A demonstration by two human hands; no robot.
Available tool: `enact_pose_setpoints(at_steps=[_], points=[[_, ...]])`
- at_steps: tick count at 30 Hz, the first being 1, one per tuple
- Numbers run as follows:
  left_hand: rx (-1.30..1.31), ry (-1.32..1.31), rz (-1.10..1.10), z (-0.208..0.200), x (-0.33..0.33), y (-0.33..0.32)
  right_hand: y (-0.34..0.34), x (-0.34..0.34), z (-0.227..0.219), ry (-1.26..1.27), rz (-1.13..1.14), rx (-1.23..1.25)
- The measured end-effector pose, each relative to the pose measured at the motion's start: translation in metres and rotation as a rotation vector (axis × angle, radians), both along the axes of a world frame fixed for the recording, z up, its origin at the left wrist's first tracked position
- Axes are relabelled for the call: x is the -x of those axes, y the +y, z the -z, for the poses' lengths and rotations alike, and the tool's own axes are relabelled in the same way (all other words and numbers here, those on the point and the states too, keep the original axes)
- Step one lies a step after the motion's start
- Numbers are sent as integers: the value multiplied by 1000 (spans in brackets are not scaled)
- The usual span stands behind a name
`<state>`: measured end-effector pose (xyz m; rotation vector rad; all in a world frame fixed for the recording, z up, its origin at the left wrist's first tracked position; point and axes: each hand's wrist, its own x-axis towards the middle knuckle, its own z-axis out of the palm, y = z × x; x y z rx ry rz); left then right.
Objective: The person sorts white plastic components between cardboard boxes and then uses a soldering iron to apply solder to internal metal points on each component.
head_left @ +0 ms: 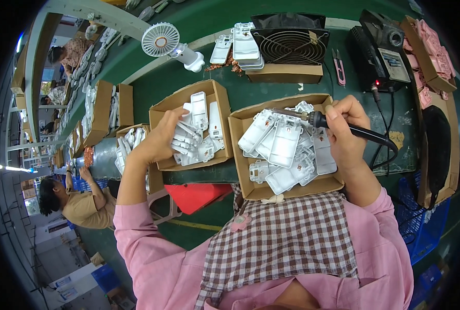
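My right hand (348,129) is closed round the handle of a soldering iron (320,120), its metal tip pointing left over a cardboard box (246,182). Inside that box lies a loose heap of white plastic shells (285,143). My left hand (160,135) reaches into a second cardboard box (221,98) on the left. Its fingers are wrapped round a stack of white plastic shells (187,140); part of the grip is hidden by the hand. More white shells (199,111) lie beside the stack.
A small white fan (161,40) and a black grille fan (290,46) stand at the back. Pink-handled snips (338,70) lie left of the black soldering station (382,64), whose cable hangs by my right wrist. Another person (93,206) sits at the left.
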<state>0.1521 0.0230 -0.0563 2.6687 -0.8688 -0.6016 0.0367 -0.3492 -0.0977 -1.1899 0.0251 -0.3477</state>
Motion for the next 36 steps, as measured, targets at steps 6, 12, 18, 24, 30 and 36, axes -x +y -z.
enact_pose_setpoints(at_steps=[6, 12, 18, 24, 30, 36], points=[[-244, -110, 69, -6, 9, -8, 0, 1, -2, 8, -1, -6], [-31, -103, -311, -18, 11, 1, 1, 4, -2, 17, 16, 0], [1132, 425, -627, -18, 36, -24, 0, 4, 3, -44, 56, -50], [1393, 633, -713, 8, 59, -102, -4, 5, 3, -92, 92, -110], [1343, 365, -648, 34, 75, -169, -1, 9, 0, -256, 148, -168], [1475, 524, -709, 46, 71, -174, 1, 16, 5, -249, 72, 9]])
